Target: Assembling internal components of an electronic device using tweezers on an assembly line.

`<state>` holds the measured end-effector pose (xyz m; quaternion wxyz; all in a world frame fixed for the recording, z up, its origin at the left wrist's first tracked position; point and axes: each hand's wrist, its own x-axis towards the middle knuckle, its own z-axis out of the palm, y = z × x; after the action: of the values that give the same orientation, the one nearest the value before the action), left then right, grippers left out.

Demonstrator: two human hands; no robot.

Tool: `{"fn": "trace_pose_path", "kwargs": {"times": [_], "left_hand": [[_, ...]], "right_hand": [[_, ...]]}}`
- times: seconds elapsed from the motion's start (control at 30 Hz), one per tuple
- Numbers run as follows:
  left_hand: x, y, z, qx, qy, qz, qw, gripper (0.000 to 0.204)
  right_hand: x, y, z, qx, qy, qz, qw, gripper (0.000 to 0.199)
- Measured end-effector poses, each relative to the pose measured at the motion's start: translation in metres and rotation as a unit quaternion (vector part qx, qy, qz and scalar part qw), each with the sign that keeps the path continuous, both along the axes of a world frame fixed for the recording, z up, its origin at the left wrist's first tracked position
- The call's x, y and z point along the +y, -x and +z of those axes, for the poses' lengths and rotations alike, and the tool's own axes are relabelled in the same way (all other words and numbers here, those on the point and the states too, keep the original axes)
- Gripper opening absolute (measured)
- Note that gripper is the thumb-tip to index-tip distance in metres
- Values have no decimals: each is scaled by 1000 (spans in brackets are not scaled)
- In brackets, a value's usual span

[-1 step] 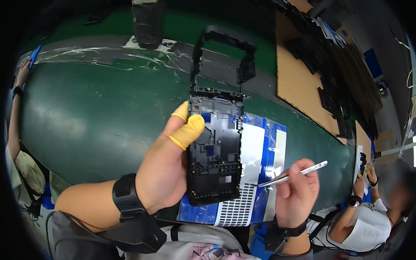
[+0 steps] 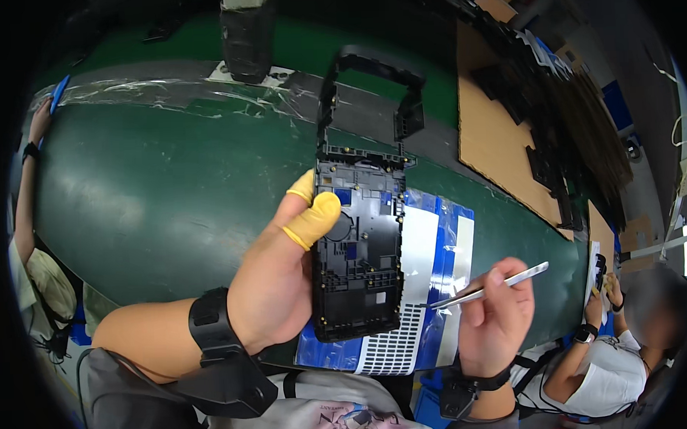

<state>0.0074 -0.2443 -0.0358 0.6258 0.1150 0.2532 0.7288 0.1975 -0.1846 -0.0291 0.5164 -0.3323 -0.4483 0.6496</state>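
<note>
My left hand (image 2: 274,285), with yellow finger cots on its thumb and a finger, grips a black plastic device frame (image 2: 360,248) by its left edge. The frame stands tilted up, its ribbed inside facing me, with brass-coloured dots and a large rectangular opening at the top. My right hand (image 2: 498,315) pinches metal tweezers (image 2: 490,286). Their dark tips point left, close to the right edge of a white sheet (image 2: 393,349) with rows of small black rectangles. Whether the tips hold a small piece, I cannot tell. The frame partly covers the sheet.
Under the sheet lies a blue board (image 2: 329,351) on the green table (image 2: 169,205). A dark post (image 2: 248,44) stands at the back. Cardboard (image 2: 500,148) with black parts lies to the right. Co-workers' arms (image 2: 583,350) show at the right and far left.
My right hand and the tweezers have shifted slightly to the right. The left hand still holds the frame in nearly the same place.
</note>
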Motion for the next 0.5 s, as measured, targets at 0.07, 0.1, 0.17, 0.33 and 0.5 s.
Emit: {"fn": "trace_pose_path", "kwargs": {"times": [0.07, 0.1, 0.17, 0.33, 0.5], "left_hand": [[0, -1, 1, -4, -13, -15, 1000, 43], [-2, 1, 0, -7, -19, -22, 1000, 44], [-6, 5, -2, -7, -22, -14, 1000, 44], [-6, 3, -1, -19, -13, -26, 999, 45], [-9, 1, 4, -36, -29, -23, 999, 44]], "right_hand": [[3, 15, 17, -1, -28, 7, 1000, 12], [3, 29, 22, 2, -25, 18, 1000, 12], [7, 53, 21, 21, -33, 45, 998, 13], [7, 66, 1, 30, -2, 62, 998, 14], [0, 72, 3, -40, -6, 40, 998, 12]]}}
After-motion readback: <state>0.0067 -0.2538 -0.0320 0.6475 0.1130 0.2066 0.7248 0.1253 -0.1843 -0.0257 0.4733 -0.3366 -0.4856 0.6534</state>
